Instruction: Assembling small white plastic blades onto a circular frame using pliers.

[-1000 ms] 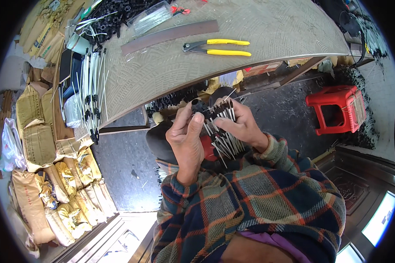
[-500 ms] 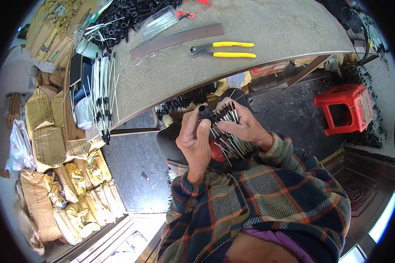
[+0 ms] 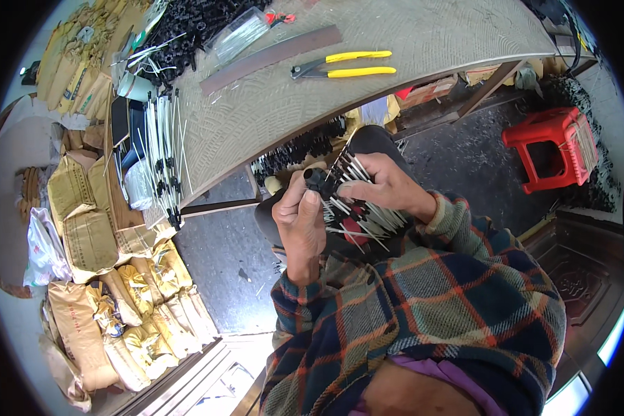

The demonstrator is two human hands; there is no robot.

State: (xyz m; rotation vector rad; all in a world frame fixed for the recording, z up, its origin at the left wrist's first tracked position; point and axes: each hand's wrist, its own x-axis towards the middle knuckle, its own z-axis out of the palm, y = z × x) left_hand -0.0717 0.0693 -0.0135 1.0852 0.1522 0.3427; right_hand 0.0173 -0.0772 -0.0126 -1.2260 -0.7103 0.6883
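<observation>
Head view: a bundle of white rods (image 3: 357, 215) is clasped by the right hand (image 3: 388, 187) at centre. A small black cap (image 3: 317, 179) is pinched by the left hand (image 3: 299, 218). Yellow-handled pliers (image 3: 347, 64) are seen on the table (image 3: 409, 28) at twelve o'clock.

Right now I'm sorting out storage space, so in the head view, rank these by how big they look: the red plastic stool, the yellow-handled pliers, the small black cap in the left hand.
1. red plastic stool
2. yellow-handled pliers
3. small black cap

The stool sits farther away, so its lead is safe.
</observation>
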